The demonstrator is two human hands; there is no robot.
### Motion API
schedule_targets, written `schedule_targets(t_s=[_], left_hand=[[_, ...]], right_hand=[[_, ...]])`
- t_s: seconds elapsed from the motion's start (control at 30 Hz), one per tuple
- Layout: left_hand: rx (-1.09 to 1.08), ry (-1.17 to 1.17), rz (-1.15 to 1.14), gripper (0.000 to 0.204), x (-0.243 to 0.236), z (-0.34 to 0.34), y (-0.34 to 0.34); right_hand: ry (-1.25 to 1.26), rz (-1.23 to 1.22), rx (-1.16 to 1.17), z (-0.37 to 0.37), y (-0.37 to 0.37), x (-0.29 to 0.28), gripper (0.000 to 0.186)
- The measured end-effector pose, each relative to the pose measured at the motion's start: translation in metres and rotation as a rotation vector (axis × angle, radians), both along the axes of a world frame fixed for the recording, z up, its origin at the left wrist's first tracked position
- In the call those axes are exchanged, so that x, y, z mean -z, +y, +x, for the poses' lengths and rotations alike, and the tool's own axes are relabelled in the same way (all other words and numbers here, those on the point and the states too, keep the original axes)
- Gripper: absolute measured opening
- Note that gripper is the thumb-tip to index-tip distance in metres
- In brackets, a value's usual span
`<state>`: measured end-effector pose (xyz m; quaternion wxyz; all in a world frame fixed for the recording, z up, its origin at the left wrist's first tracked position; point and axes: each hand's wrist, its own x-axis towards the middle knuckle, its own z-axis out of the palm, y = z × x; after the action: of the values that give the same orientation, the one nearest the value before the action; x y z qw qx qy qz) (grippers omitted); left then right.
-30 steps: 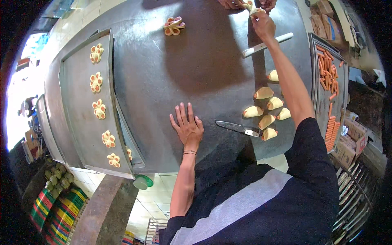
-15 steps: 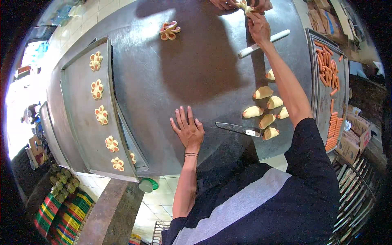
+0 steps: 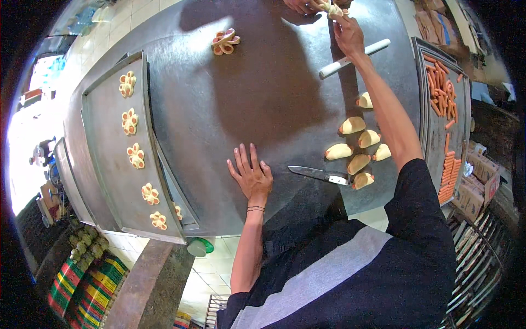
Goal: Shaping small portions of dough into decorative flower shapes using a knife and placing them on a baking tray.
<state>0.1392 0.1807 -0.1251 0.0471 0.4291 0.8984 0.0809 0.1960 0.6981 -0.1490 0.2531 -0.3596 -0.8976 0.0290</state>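
My left hand lies flat on the dark metal table with its fingers spread, holding nothing. At the far edge, my right hand pinches a piece of cut sausage dough, partly cut off by the top of the picture. Another person's hand is up against the same dough piece from the left. Below my right hand lies a white rolling pin. Several uncut dough-wrapped sausages sit under and beside my right forearm. A knife with a white handle rests between them and my left hand.
A twisted sausage dough piece lies alone at the far middle. On the left, a metal tray holds several flower-shaped ones. A tray of sausages stands at the right edge, near cardboard boxes. Stacked coloured crates are at lower left.
The other person's hand on the right of the dough piece has mostly gone out of view, upward. My right hand stays on the dough, barely shifted. My left hand has hardly moved.
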Motion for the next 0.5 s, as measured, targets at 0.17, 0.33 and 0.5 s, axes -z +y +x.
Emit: schedule_targets(t_s=[0.17,0.33,0.5], left_hand=[[-0.015,0.009,0.004,0.063,0.000,0.001,-0.002],[0.000,0.004,0.004,0.063,-0.002,0.004,0.004],[0.002,0.005,-0.008,0.063,-0.004,0.002,0.002]], right_hand=[[0.097,0.062,-0.007,-0.018,-0.007,-0.007,0.024],[0.044,0.161,0.054,-0.018,0.013,-0.004,0.018],[0.099,0.150,-0.044,-0.006,0.002,0.004,0.017]])
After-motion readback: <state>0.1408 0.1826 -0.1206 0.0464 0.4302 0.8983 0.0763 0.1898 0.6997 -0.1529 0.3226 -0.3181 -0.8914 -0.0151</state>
